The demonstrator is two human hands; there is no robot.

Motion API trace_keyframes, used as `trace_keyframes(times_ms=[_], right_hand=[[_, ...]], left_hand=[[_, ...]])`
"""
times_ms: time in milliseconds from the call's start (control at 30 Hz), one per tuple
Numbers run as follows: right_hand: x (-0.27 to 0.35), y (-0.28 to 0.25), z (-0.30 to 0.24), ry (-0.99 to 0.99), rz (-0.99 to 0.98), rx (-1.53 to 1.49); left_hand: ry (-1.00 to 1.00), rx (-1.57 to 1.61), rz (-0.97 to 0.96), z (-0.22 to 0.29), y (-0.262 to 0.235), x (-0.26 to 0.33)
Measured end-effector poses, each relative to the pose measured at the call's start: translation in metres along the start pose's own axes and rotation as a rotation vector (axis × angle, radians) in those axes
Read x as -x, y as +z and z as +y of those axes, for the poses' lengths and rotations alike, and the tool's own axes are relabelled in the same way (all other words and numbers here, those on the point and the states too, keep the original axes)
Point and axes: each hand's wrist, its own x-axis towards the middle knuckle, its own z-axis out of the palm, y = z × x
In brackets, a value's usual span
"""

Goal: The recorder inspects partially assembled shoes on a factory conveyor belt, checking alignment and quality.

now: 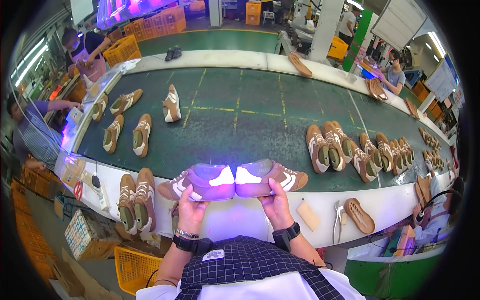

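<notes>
In front of me I hold a pair of brown sneakers with white patches, heel to heel, above the near white ledge. My left hand [192,211] is closed on the left sneaker [202,184], thumb on its side and fingers beneath. My right hand [276,206] grips the right sneaker [265,180] the same way. The two heels almost meet; whether they touch I cannot tell. Purple light falls on both. Another pair of brown sneakers [145,197] stands on the ledge left of my left hand. Behind my left hand, part of one more shoe shows.
Beyond lies a green conveyor belt [225,135] carrying sneakers at left and a long cluster [332,145] at right. Pincers [337,222], a tan pad [308,216] and a brown sole [359,216] lie on the ledge. Red scissors [78,190] sit left. Co-workers stand around the belt.
</notes>
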Motion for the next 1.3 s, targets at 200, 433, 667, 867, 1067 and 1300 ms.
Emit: trace_keyframes(times_ms=[200, 433, 667, 867, 1067, 1300], right_hand=[[0.002, 0.006, -0.002, -0.013, -0.01, 0.043], [0.008, 0.011, -0.008, -0.035, -0.022, 0.108], [0.003, 0.003, -0.007, -0.027, -0.023, 0.171], [0.002, 0.02, -0.005, -0.012, 0.029, 0.011], [-0.001, 0.013, -0.001, 0.024, 0.057, -0.041], [-0.003, 0.01, 0.001, 0.026, 0.075, -0.04]], left_hand=[[0.02, -0.01, -0.029, 0.002, -0.002, 0.0], [0.065, -0.084, -0.061, 0.007, 0.0, 0.004], [0.084, -0.113, -0.025, 0.007, 0.005, 0.009], [0.005, -0.002, 0.019, 0.003, 0.006, -0.001], [-0.005, 0.005, 0.023, 0.001, 0.002, -0.004], [-0.007, 0.01, 0.042, 0.001, 0.001, -0.003]])
